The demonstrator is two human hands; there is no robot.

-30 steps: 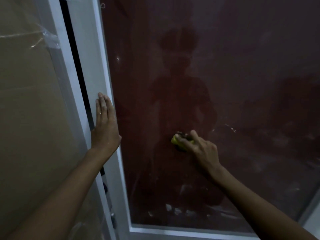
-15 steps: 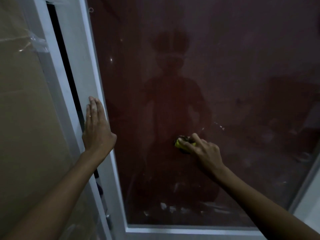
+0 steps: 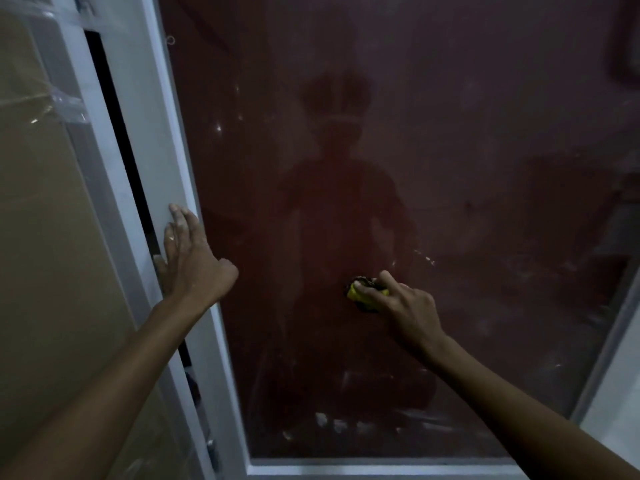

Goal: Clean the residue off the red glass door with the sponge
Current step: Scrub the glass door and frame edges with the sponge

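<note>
I see the right hand (image 3: 401, 303), fingers curled round the sponge (image 3: 363, 295) on the mid-lower glass (image 3: 450, 133), has barely moved in a second, left hand (image 3: 188, 258) stays flat and straight-fingered on the frame (image 3: 152, 133), so it's scrubbing one spot; white residue (image 3: 424, 257) remains beside it.

- One head-worn view is looking forward and slightly down from the person's eye level, close enough that both forearms are entering from the bottom corners.
- It is facing the red glass door (image 3: 450, 168), which is filling most of the frame, with the white frame (image 3: 152, 133) slanting down the left.
</note>
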